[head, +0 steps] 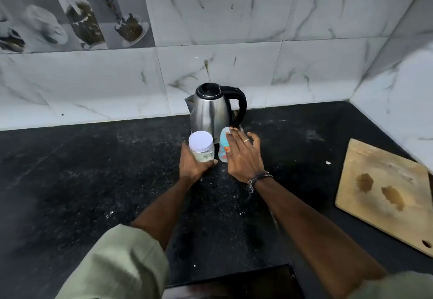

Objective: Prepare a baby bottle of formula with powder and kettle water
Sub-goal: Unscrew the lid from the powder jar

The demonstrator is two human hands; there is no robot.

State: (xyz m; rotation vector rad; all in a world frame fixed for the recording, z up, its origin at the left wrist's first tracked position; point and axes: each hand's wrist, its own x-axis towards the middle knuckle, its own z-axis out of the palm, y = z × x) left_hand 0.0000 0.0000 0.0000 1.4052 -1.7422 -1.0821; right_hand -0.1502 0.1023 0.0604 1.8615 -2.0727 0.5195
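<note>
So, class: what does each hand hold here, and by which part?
The left hand grips the powder jar round its lower body. The right hand lies with fingers extended against the baby bottle; no closed grip shows.

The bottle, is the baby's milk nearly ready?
Not yet, it's only starting. Done: the kettle, jar and bottle stand together on the counter. In hand: the left hand grips the jar, whose lid is still on; the right hand is open against the bottle. Left: opening both, adding powder, pouring water, then closing it.
</note>
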